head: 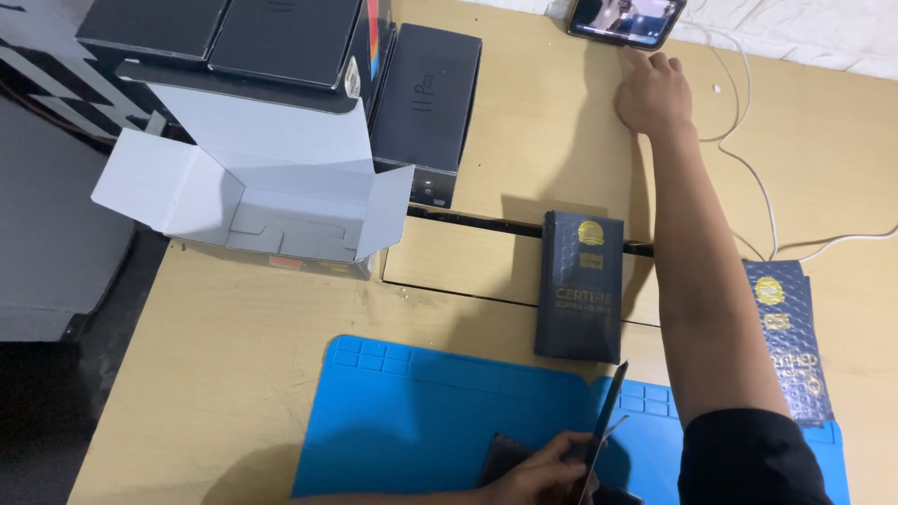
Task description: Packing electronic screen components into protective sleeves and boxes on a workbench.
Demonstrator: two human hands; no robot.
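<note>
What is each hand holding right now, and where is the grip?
The left hand grips a thin dark phone-like slab by its lower end. The right hand holds nothing, reaching toward the propped phone.

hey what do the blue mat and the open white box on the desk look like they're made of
The blue mat looks like silicone or soft rubber: matte, with moulded little compartments along its top edge. The open white box looks like thin folding cardboard, matte white inside, with creased flaps and a tuck tab. The desk seems to be light wood-look laminate, though the finish is hard to confirm.

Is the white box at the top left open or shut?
Open: the white box has its lid and side flaps spread, showing an empty inside.
</note>
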